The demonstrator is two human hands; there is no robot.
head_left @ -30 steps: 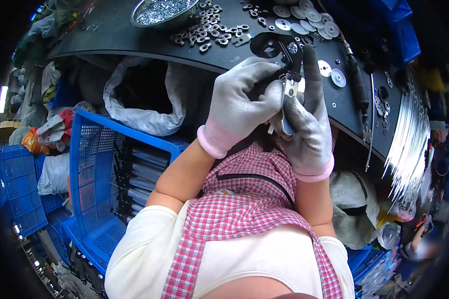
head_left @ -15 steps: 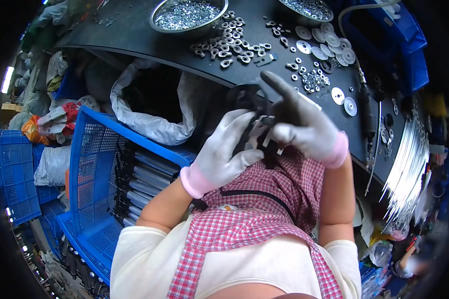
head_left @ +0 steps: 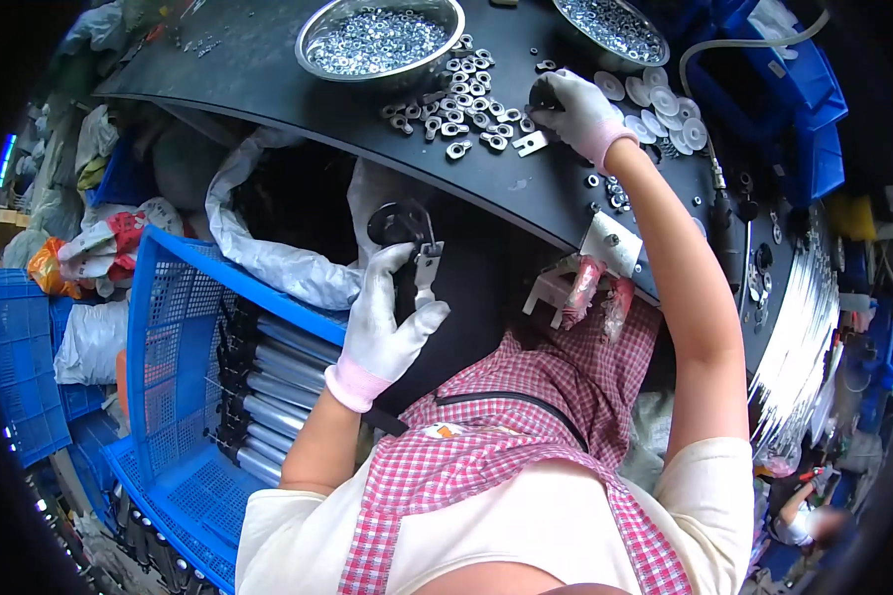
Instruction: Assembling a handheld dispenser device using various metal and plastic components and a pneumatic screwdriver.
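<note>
My left hand (head_left: pixel 379 327), in a white glove with a pink cuff, grips a black metal part (head_left: pixel 404 226) with a round end. A silver plate (head_left: pixel 427 268) sits along its side, near the thumb. My right hand (head_left: pixel 583 117) is stretched out over the black table, its dark glove fingertips curled together among small hardware; what they pinch is hidden. To the left of it lies a heap of ring-ended metal pieces (head_left: pixel 464 101). A slotted silver plate (head_left: pixel 531 143) rests just below the fingers.
Two steel bowls (head_left: pixel 399 77) (head_left: pixel 620 65) hold nuts. Pale discs (head_left: pixel 665 99) lie right of my hand. A metal fixture (head_left: pixel 610 243) with red-wrapped handles sits at the table edge. A blue crate (head_left: pixel 184 248) of tubes, a white sack (head_left: pixel 268 268) and thin rods (head_left: pixel 789 337) surround me.
My hands have parted. The left moved left and down with the black part; the right reached up and away to the table's small pieces. The fixture at the edge is now uncovered.
</note>
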